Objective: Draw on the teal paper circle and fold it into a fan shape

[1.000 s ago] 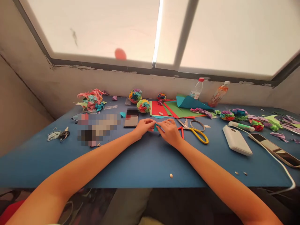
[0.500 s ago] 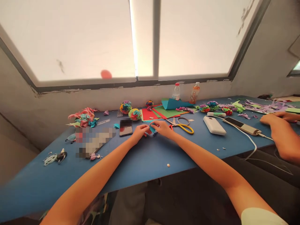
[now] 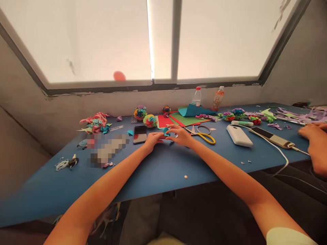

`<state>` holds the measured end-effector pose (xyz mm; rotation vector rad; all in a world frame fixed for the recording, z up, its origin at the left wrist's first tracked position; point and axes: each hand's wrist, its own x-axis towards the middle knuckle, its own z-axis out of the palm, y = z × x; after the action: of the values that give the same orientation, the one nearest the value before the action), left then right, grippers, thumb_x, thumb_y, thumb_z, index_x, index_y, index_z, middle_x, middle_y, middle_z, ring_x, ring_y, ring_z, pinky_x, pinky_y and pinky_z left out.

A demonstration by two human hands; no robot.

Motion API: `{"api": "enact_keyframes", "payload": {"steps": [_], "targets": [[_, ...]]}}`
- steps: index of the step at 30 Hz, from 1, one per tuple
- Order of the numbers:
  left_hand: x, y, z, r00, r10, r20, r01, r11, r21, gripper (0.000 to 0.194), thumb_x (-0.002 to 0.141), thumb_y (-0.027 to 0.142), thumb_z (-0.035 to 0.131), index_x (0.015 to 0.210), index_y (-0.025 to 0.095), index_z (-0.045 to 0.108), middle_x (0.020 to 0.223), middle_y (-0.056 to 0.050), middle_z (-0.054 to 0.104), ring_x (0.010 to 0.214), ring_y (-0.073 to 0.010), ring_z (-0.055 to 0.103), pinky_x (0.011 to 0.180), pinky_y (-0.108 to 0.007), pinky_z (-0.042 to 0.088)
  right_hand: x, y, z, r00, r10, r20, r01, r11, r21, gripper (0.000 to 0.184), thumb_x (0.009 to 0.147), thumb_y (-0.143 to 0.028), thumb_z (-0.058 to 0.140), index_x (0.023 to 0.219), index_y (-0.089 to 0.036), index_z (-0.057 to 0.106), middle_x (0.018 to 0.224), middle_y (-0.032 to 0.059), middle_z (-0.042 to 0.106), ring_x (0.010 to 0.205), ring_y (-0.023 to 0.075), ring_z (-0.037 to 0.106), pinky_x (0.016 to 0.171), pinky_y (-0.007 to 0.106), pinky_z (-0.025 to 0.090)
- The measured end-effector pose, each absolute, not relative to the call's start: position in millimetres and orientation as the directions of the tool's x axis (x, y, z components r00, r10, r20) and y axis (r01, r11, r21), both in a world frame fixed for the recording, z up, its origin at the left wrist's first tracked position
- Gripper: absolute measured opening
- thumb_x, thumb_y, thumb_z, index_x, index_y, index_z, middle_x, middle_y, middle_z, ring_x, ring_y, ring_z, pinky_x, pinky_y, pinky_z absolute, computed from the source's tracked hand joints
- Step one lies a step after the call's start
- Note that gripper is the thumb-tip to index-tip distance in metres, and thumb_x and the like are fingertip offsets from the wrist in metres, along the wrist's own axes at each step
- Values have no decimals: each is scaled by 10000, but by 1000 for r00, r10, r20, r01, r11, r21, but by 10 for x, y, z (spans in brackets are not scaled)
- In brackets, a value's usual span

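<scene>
A small folded piece of teal paper (image 3: 166, 131) is pinched in the fingers of my left hand (image 3: 153, 141), above the middle of the table. My right hand (image 3: 182, 136) is just to the right of it, with fingers curved and spread apart around the paper's edge. Whether a fingertip touches the paper is hard to make out. Beyond my right hand lie yellow-handled scissors (image 3: 206, 137) and a dark ring of tape (image 3: 203, 129). A phone (image 3: 140, 135) lies beside my left hand, and another bit of teal paper (image 3: 130, 132) is left of that phone.
Colored sheets (image 3: 184, 119), crumpled-paper balls (image 3: 150, 120) and two bottles (image 3: 196, 97) stand or lie at the back of the blue table (image 3: 158, 173). A white power bank (image 3: 239, 135) and a cabled device (image 3: 272, 137) are on the right, near another person's hand (image 3: 314, 134).
The fingers of my right hand have spread and drawn back slightly from the teal paper, which stays in my left hand. The whole view has shifted a little.
</scene>
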<state>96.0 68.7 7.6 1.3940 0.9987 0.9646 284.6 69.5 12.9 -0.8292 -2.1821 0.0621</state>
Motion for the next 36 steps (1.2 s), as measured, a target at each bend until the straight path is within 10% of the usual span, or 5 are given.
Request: {"api": "enact_keyframes", "payload": {"steps": [9, 15, 22, 36], "targets": [[956, 658, 97, 403, 915, 15, 172, -92, 981, 282, 910, 357, 549, 1076, 131, 576, 1049, -66, 612, 908, -175, 613, 792, -370, 532, 2901, 762, 121, -377, 636, 673, 541, 741, -397, 260, 817, -351, 629, 1030, -201, 643, 1110, 92, 646, 909, 179, 637, 676, 281, 529], [934, 659, 124, 509, 861, -5, 270, -153, 951, 276, 911, 362, 546, 1064, 136, 581, 1028, -60, 615, 877, -166, 613, 771, -354, 536, 2800, 746, 85, -320, 685, 655, 545, 698, -464, 309, 838, -436, 560, 682, -172, 604, 1098, 114, 647, 910, 187, 632, 674, 272, 498], [1004, 683, 73, 547, 837, -9, 338, -211, 917, 283, 912, 363, 544, 1070, 131, 577, 1025, -59, 613, 875, -167, 613, 768, -356, 535, 2759, 698, 73, -239, 761, 603, 604, 603, -521, 435, 856, -548, 457, 639, -177, 520, 564, 3, 554, 515, 116, 451, 529, 251, 350], [1053, 635, 34, 479, 874, 77, 321, -256, 912, 283, 918, 374, 532, 1048, 128, 582, 993, -53, 618, 847, -158, 614, 752, -344, 536, 2773, 687, 129, -181, 826, 534, 487, 547, -681, 268, 788, -441, 576, 768, -175, 543, 749, 47, 642, 675, 150, 575, 657, 275, 448]]}}
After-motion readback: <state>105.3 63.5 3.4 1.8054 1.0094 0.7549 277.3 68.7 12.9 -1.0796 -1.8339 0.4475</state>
